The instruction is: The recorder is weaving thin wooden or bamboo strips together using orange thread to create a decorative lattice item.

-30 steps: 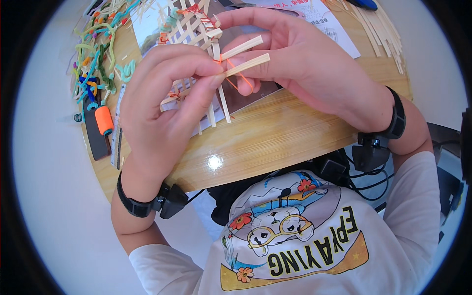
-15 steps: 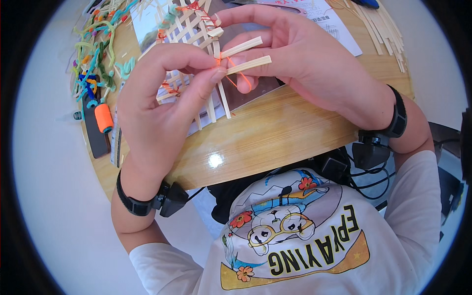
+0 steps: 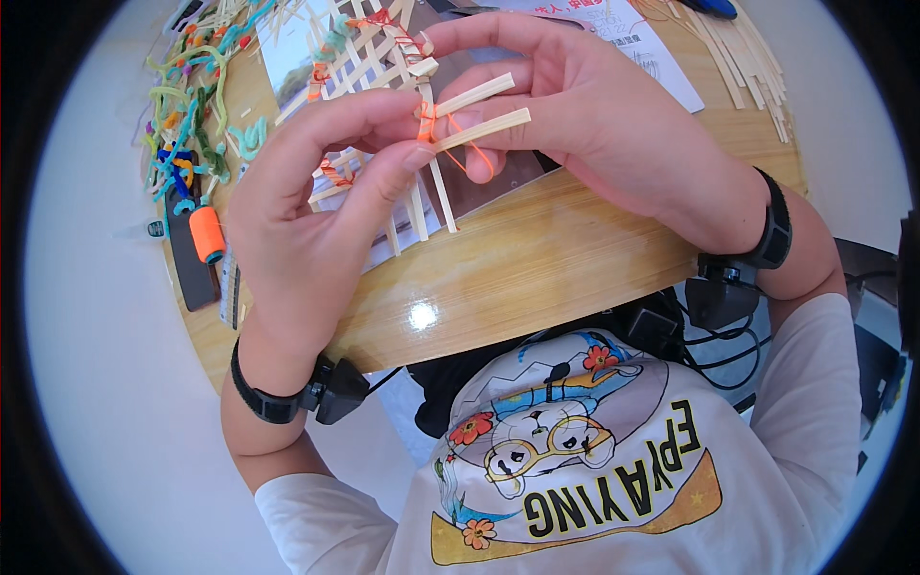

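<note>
A lattice of crossed pale wooden strips, bound with orange thread at several joints, is held up over the table. At its near right side, my left hand pinches a thread-wrapped joint between thumb and forefinger. Two strip ends jut from there toward my right hand. A loop of orange thread runs from the joint round the fingertips of my right hand, which are curled on it. The right forefinger reaches the lattice's upper edge. My left hand hides part of the lattice.
Pipe cleaners in several colours lie heaped at the left. Near them are an orange thread spool, a dark flat object and a ruler. Printed paper lies behind my right hand; loose strips are at the far right.
My left thumb and forefinger have shifted slightly left, drawing apart and baring more orange wrapping at the joint. My right hand keeps nearly the same place with the thread loop.
</note>
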Demonstrator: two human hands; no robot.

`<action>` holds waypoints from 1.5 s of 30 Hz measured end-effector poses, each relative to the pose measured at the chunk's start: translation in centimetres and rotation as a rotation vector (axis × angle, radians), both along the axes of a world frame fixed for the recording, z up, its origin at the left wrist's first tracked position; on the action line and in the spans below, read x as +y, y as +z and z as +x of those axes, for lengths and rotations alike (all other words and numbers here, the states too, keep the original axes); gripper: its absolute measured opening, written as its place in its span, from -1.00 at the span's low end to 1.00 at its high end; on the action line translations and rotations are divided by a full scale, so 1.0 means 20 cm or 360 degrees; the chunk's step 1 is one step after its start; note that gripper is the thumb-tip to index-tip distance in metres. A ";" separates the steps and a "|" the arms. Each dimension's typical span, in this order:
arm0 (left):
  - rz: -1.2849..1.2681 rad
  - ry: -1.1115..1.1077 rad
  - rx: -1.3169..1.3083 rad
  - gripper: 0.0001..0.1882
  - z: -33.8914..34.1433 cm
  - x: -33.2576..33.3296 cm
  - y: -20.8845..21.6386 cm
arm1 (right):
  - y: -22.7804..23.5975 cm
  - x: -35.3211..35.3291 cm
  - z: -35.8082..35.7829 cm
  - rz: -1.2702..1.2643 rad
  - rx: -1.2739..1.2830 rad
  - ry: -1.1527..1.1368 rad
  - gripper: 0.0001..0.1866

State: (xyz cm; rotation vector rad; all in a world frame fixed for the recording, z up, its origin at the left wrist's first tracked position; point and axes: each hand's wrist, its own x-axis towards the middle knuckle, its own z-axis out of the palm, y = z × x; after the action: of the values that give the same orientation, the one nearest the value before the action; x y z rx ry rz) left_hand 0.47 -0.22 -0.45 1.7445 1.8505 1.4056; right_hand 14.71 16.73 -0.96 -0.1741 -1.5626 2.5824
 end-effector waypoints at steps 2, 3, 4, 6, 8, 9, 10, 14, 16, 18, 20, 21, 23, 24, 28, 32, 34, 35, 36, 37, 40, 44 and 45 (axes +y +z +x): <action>-0.0055 0.0045 -0.0076 -0.66 0.02 0.00 0.02 | 0.00 0.00 0.00 -0.0010 0.0005 0.0001 -0.47; -0.0107 0.0091 -0.0153 -0.64 0.02 0.01 0.03 | 0.00 0.00 0.00 -0.0010 0.0005 0.0002 -0.47; -0.0107 0.0091 -0.0152 -0.64 0.02 0.01 0.02 | -0.01 0.00 -0.01 -0.0014 0.0000 0.0022 -0.47; -0.0055 0.0078 -0.0226 -0.61 0.02 0.01 0.01 | -0.01 0.00 -0.01 -0.0017 -0.0004 0.0041 -0.48; -0.0069 0.0090 -0.0226 -0.62 0.03 0.01 0.02 | -0.01 -0.01 -0.01 -0.0017 -0.0036 0.0032 -0.48; -0.0082 0.0103 -0.0227 -0.62 0.03 0.01 0.03 | 0.00 -0.01 -0.01 -0.0016 -0.0035 0.0032 -0.48; -0.0081 0.0103 -0.0226 -0.62 0.04 0.01 0.03 | 0.01 -0.01 -0.01 0.0012 -0.0047 0.0011 -0.49; -0.0115 0.0236 -0.0420 -0.68 0.06 0.02 0.04 | 0.01 -0.01 0.00 0.0021 -0.0070 -0.0009 -0.50; -0.0143 0.0324 -0.0502 -0.71 0.06 0.02 0.04 | 0.01 -0.02 0.00 0.0022 -0.0071 -0.0010 -0.50; -0.0113 0.0304 -0.0580 -0.75 0.05 0.02 0.02 | 0.02 -0.02 -0.01 0.0023 -0.0073 -0.0010 -0.50; -0.0132 0.0318 -0.0568 -0.77 0.04 0.03 0.02 | 0.02 -0.02 -0.01 0.0048 -0.0093 -0.0012 -0.49; -0.0151 0.0328 -0.0562 -0.80 0.04 0.03 0.01 | 0.03 -0.03 -0.01 0.0047 -0.0093 -0.0011 -0.49; -0.0166 0.0348 -0.0575 -0.82 0.03 0.04 0.01 | 0.03 -0.04 -0.01 0.0106 -0.0162 -0.0036 -0.49; -0.0181 0.0369 -0.0587 -0.85 0.03 0.04 0.01 | 0.03 -0.04 -0.01 0.0106 -0.0161 -0.0035 -0.49; -0.0127 0.0364 -0.0594 -0.89 0.03 0.04 0.01 | 0.04 -0.03 0.00 0.0088 -0.0097 -0.0007 -0.46; 0.0043 0.0298 -0.0342 -0.90 0.03 0.02 0.02 | 0.04 -0.01 0.00 0.0067 -0.0034 -0.0020 -0.45; 0.0111 0.0257 -0.0198 -0.90 0.02 0.02 0.02 | 0.04 0.00 0.01 0.0038 -0.0017 -0.0002 -0.45; 0.0161 0.0212 -0.0046 -0.91 0.02 0.03 0.02 | 0.04 0.00 0.01 0.0004 -0.0003 0.0017 -0.45; 0.0205 0.0172 0.0104 -0.91 0.01 0.03 0.03 | 0.04 0.00 0.01 0.0002 -0.0003 0.0019 -0.45; 0.0202 0.0173 0.0104 -0.91 0.01 0.03 0.03 | 0.03 0.00 0.00 -0.0022 -0.0006 0.0044 -0.45; 0.0140 0.0150 0.0062 -0.93 0.02 0.03 0.03 | 0.00 0.01 0.00 0.0002 -0.0004 0.0062 -0.45; 0.0171 0.0161 -0.0023 -0.91 0.02 0.04 0.01 | 0.00 -0.01 -0.01 0.0212 -0.0012 -0.0020 -0.45; 0.0186 0.0164 -0.0007 -0.90 0.02 0.04 0.01 | 0.00 -0.01 -0.02 0.0208 -0.0013 -0.0022 -0.45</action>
State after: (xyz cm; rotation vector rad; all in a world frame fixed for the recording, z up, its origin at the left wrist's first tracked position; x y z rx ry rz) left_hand 0.78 0.59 -0.30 1.7195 1.9166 1.5845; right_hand 14.41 16.57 -1.05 -0.1829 -1.7198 2.4618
